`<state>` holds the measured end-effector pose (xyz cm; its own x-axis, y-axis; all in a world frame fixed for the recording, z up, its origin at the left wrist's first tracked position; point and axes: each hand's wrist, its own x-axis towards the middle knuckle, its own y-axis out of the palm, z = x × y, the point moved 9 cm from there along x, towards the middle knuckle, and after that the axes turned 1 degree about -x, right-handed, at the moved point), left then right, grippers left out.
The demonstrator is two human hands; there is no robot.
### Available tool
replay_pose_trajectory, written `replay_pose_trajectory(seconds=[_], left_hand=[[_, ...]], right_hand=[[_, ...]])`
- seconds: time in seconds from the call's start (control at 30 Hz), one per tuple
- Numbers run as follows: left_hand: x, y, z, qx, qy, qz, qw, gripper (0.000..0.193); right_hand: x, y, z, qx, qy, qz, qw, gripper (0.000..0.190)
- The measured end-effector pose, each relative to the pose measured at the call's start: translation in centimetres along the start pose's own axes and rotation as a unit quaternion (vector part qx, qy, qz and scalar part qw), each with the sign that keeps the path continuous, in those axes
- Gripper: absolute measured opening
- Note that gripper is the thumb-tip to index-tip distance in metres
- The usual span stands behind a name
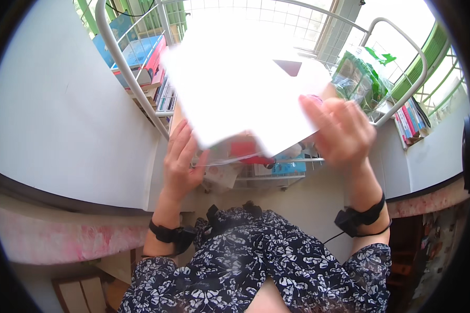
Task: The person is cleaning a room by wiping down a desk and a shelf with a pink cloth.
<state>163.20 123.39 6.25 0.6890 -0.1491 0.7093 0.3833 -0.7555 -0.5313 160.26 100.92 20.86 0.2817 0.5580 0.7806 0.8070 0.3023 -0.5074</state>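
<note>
A large white sheet (235, 90), washed out by light, spreads before me with a notch in its near edge. At its left edge is my left hand (182, 162), fingers extended and thumb close to the near corner. My right hand (338, 129), blurred and with curled fingers, overlaps the sheet's right edge. A small pinkish-purple thing (315, 99) shows by its fingertips; whether it is pinched cannot be made out. Clear plastic (227, 158) hangs below the sheet's near edge. The glare hides how either hand meets the sheet.
A white metal rail (131, 74) and wire grid surround the far side. Books (141, 58) are stacked at left; more books (409, 121) stand at right. A green-and-clear plastic package (360, 78) lies beyond my right hand. Below is a wire shelf (266, 178) holding items.
</note>
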Motion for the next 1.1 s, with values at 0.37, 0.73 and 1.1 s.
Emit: replay_pose_trajectory(seconds=[0.37, 0.73, 1.1], left_hand=[[-2.8, -1.1, 0.7, 0.007, -0.054, -0.152, 0.987, 0.042], [-6.2, 1.6, 2.9, -0.256, -0.269, -0.206, 0.905, 0.053], [-4.6, 9.5, -1.8, -0.648, -0.468, -0.044, 0.600, 0.041]], right_hand=[[-3.5, 7.3, 7.4, 0.142, -0.005, 0.151, 0.978, 0.034], [-4.4, 8.0, 6.5, 0.141, -0.013, 0.072, 0.987, 0.030], [-5.5, 7.2, 7.3, 0.233, 0.012, 0.099, 0.967, 0.037]])
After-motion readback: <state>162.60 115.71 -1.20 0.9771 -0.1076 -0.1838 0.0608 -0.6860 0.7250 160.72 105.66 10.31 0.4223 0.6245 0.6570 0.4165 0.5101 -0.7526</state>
